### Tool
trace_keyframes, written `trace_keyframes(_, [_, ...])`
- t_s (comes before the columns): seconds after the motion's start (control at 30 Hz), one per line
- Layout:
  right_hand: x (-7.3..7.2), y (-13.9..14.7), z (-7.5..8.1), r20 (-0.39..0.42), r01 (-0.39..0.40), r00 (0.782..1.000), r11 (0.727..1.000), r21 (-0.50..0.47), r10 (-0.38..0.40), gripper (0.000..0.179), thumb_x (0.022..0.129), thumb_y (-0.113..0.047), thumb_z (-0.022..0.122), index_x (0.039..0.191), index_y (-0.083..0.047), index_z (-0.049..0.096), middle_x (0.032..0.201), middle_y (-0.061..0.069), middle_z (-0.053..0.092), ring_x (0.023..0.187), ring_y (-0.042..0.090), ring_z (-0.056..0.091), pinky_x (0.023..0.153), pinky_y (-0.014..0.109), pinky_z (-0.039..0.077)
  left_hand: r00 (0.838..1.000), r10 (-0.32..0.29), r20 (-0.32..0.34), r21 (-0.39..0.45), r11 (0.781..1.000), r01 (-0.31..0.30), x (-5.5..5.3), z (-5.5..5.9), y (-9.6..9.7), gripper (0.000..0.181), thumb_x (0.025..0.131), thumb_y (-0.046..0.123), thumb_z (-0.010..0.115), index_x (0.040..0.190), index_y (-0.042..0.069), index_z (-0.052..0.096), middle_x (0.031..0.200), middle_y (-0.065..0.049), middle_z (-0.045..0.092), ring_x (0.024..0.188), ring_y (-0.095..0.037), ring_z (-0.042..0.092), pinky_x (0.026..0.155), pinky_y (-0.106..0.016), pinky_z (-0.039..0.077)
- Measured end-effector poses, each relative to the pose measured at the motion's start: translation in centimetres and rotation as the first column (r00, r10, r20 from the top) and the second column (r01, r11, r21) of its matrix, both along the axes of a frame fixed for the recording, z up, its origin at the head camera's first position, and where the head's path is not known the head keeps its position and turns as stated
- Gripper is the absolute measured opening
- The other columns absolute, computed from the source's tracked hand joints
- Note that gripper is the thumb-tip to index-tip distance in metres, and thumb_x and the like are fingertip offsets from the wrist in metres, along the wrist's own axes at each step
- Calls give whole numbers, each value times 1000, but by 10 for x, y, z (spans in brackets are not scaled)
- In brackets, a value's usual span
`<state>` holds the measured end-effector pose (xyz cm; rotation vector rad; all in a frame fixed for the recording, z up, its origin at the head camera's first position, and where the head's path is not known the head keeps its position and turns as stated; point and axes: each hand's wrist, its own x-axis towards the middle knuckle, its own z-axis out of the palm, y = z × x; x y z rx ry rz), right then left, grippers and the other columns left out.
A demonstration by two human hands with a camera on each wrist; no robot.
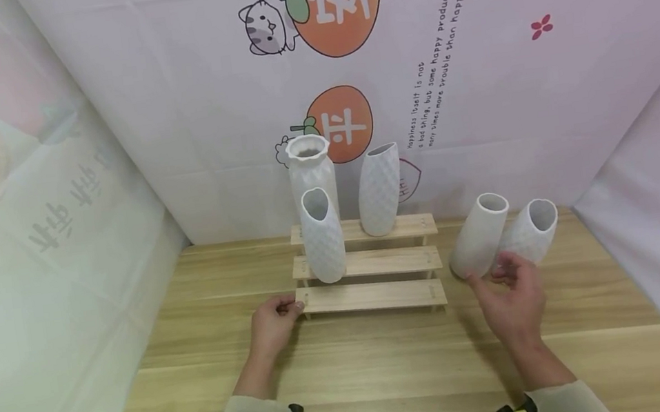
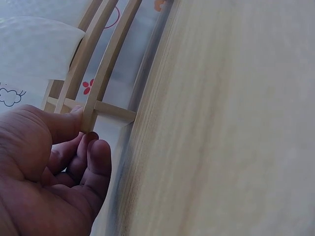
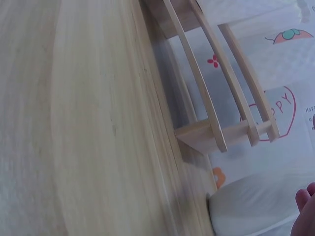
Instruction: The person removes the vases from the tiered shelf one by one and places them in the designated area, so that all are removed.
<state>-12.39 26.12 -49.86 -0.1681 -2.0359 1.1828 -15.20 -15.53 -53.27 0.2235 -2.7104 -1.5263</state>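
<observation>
My left hand [image 1: 273, 325] pinches the left end of the lowest step of a three-step wooden stand [image 1: 373, 295]; in the left wrist view, the thumb [image 2: 66, 125] lies against the slat. A white ruffled-rim vase [image 1: 313, 170] and a white slant-mouthed vase [image 1: 380, 192] stand on the top step. Another textured white vase [image 1: 324, 248] is on the middle step. My right hand [image 1: 514, 300] is at the lower part of a smooth white vase [image 1: 478, 238] and a textured white vase [image 1: 525, 239] right of the stand. Its fingers are loosely bent; firm contact cannot be made out.
The stand and the two right-hand vases are on a wood-grain table [image 1: 376, 367]. A printed white cloth [image 1: 220, 130] hangs behind them, with more white cloth along the left and right sides.
</observation>
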Motion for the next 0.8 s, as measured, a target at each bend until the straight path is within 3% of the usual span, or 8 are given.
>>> trace_keyframes(0.27, [0, -11, 1, -19, -37, 999, 999, 2, 37, 62, 71, -7, 96, 121, 7, 62, 109, 14, 61, 88, 17, 59, 80, 13, 50, 1000, -3, -6, -3, 1000, 3, 0, 1, 0, 30, 97, 28, 76, 116, 6, 75, 96, 0, 72, 89, -18, 66, 79, -36, 57])
trace_keyframes(0.53, [-2, -27, 2, -65, -111, 992, 994, 3, 111, 62, 71, -3, 95, 121, 11, 60, 108, 22, 62, 89, 21, 59, 82, 15, 50, 1000, -9, -13, -4, 1000, 9, 1, -1, -1, 29, 97, 28, 76, 116, 6, 75, 98, 0, 73, 90, -18, 67, 80, -35, 57])
trace_keyframes(0.8, [-4, -40, 7, -44, -139, 989, 990, -29, 138, 62, 71, -4, 96, 120, 9, 61, 109, 20, 62, 90, 24, 59, 82, 17, 50, 1000, -7, -21, 10, 1000, 7, 1, 0, -1, 30, 97, 28, 76, 116, 5, 75, 97, 0, 73, 89, -17, 66, 79, -35, 57])
